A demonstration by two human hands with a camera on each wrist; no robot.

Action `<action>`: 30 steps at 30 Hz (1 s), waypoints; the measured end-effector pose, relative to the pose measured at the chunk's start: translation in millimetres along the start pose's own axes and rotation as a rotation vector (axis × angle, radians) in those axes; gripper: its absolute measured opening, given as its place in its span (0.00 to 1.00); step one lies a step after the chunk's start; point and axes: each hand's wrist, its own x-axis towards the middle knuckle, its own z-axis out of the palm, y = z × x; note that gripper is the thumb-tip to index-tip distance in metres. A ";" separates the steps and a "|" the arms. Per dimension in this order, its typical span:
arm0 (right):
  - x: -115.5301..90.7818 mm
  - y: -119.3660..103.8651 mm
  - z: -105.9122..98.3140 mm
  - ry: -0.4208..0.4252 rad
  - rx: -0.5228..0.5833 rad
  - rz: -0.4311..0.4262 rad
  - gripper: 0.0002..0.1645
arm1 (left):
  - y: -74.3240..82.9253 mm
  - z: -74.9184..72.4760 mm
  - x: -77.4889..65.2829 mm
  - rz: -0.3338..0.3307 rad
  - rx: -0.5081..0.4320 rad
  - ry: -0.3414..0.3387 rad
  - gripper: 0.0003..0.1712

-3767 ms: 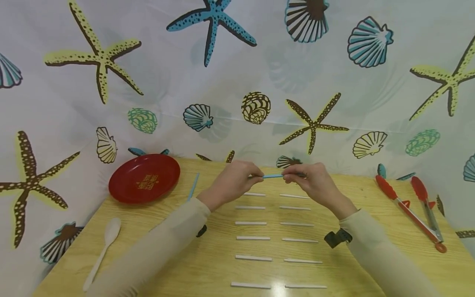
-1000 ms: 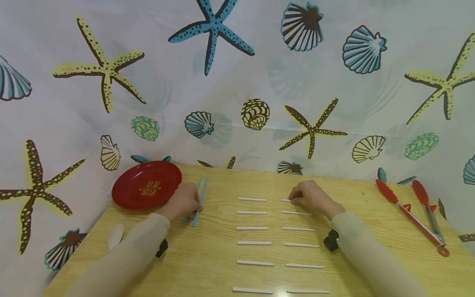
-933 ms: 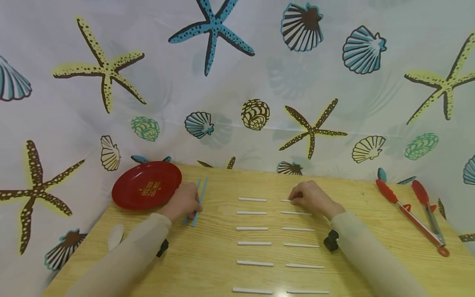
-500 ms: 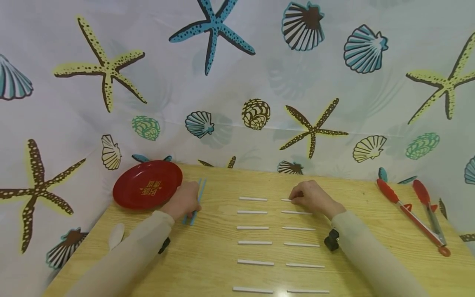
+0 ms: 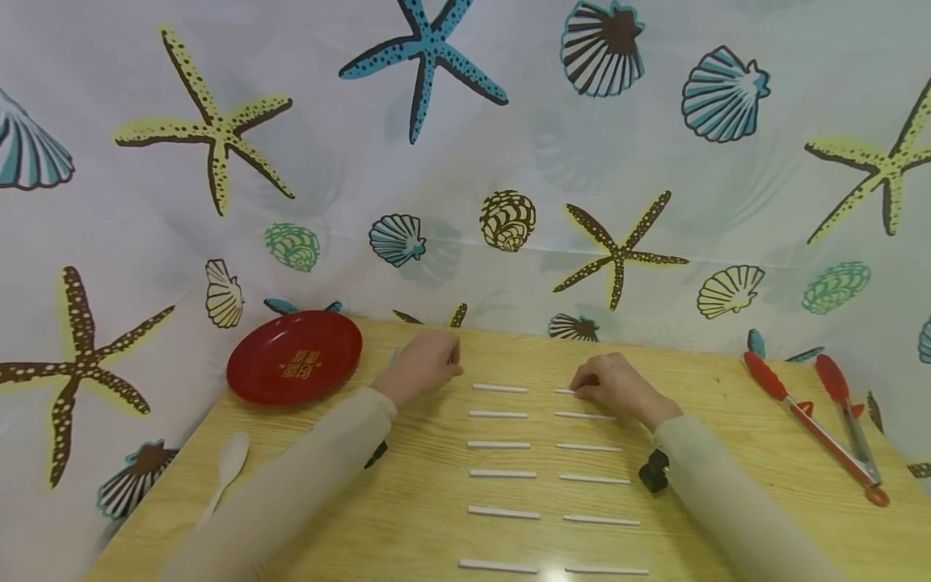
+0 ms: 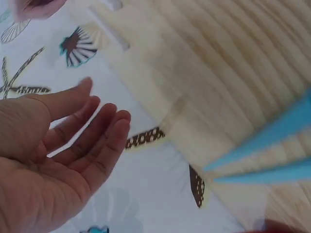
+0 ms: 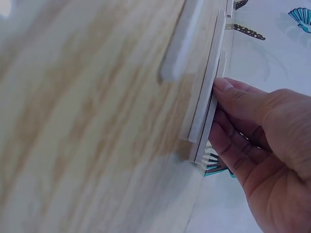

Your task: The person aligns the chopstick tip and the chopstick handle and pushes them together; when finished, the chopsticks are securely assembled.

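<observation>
My right hand (image 5: 614,388) pinches a slim white stick (image 7: 203,141) between thumb and fingers at the far end of the right-hand column. That stick lies low at the wood surface, partly covered by the fingers. My left hand (image 5: 425,368) hovers left of the far white sticks with its fingers loosely bent. In the left wrist view nothing lies between those fingers, and two blue tapered chopsticks (image 6: 272,141) lie apart from the hand. The head view shows only a sliver of blue behind the left hand. Another white stick (image 5: 500,389) faces the pinched one across a gap.
Two columns of white sticks (image 5: 502,474) run down the wooden table (image 5: 407,517). A red plate (image 5: 254,356) stands back left, with a pale spoon (image 5: 233,459) in front. Red-tipped tongs (image 5: 829,440) lie open at the right. A patterned cloth (image 5: 465,162) hangs behind.
The left hand held a blue chopstick with the right hand earlier, then was at the blue chopsticks on the left; now it is off them and further right. The right hand stays on the white stick.
</observation>
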 end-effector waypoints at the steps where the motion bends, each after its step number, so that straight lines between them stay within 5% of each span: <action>1: -0.1 0.3 0.0 -0.001 -0.001 0.001 0.04 | 3.0 4.7 5.0 0.034 -0.004 -0.005 0.11; 8: -0.8 1.3 -1.0 -0.012 -0.015 -0.005 0.03 | 19.4 36.3 31.9 0.183 0.036 -0.078 0.12; 16: 1.0 -0.2 -1.8 -0.008 -0.007 -0.027 0.03 | 23.7 49.7 43.4 0.194 0.088 -0.122 0.09; 30: 0.4 4.5 0.2 -0.007 -0.012 -0.032 0.03 | 31.3 53.6 40.3 0.155 0.160 -0.178 0.07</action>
